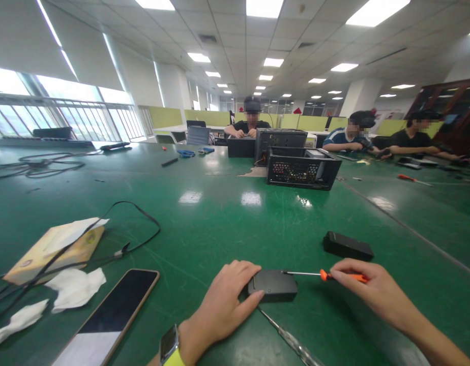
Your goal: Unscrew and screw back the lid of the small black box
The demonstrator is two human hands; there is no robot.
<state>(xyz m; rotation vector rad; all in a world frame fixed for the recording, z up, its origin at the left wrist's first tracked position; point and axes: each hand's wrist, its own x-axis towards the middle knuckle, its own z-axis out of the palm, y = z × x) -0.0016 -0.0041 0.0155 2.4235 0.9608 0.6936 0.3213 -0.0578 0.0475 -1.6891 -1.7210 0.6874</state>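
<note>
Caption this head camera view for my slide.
The left hand steadies a small black box on the green table; the right hand points an orange-handled screwdriver at it.

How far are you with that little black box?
Done: nothing shows yet; the black box looks closed. In hand: the left hand steadies it while the right hand points the orange screwdriver at its top edge. Left: likely this box, maybe the second black box beyond.
</note>
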